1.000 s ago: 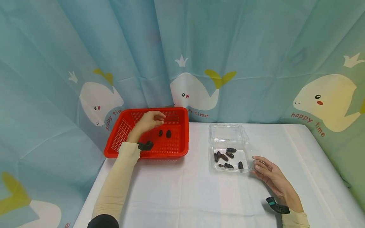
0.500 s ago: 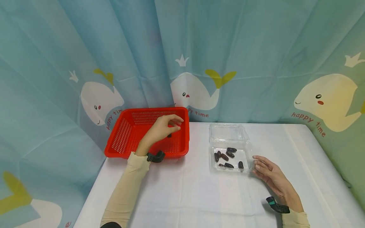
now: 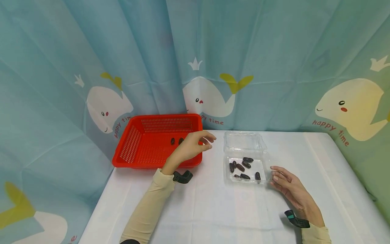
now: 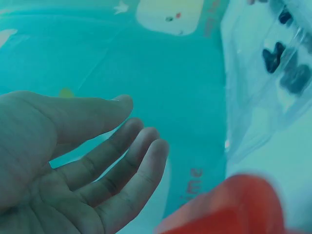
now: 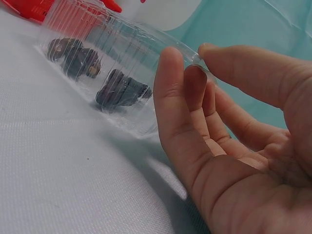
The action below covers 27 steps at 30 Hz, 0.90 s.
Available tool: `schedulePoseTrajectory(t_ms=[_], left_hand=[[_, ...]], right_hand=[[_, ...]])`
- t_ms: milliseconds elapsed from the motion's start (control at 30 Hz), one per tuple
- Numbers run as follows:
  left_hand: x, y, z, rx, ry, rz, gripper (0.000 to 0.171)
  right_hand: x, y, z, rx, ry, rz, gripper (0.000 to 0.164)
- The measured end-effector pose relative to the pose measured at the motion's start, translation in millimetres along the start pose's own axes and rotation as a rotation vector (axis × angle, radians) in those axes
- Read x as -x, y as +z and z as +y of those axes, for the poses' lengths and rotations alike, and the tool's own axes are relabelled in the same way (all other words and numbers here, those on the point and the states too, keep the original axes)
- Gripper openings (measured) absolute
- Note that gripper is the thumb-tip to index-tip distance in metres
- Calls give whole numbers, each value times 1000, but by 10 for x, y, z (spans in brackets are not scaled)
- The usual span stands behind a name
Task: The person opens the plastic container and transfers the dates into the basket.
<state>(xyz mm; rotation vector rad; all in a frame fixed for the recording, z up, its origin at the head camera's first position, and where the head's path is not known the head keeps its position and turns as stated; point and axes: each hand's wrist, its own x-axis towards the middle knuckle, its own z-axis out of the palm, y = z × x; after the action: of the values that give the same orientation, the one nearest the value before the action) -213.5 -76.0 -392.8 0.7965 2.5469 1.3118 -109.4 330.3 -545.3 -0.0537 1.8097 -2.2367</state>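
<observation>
Left hand [image 3: 191, 146], fingers apart, over right edge of red basket [image 3: 149, 149]; right hand [image 3: 290, 189] pinching clear box [image 3: 261, 164], dates [image 3: 240, 167] inside

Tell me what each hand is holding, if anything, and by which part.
Left hand: nothing. Right hand: the clear plastic box, pinched by its rim on the right side, toward the near corner.
</observation>
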Motion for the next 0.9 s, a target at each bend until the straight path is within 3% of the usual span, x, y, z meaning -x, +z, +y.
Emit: schedulePoseTrajectory(t_ms=[433,700,900], left_hand=[[-195,403,7,-5,52,-135,28],[-355,589,-44,36,107,-285,31],[-437,723,-27,14,121,-358,32]], right_hand=[[2,4,-2,35,0,10,38],[-5,-5,3,45,-12,5,38],[-5,-3,1,47,-7,2,37]])
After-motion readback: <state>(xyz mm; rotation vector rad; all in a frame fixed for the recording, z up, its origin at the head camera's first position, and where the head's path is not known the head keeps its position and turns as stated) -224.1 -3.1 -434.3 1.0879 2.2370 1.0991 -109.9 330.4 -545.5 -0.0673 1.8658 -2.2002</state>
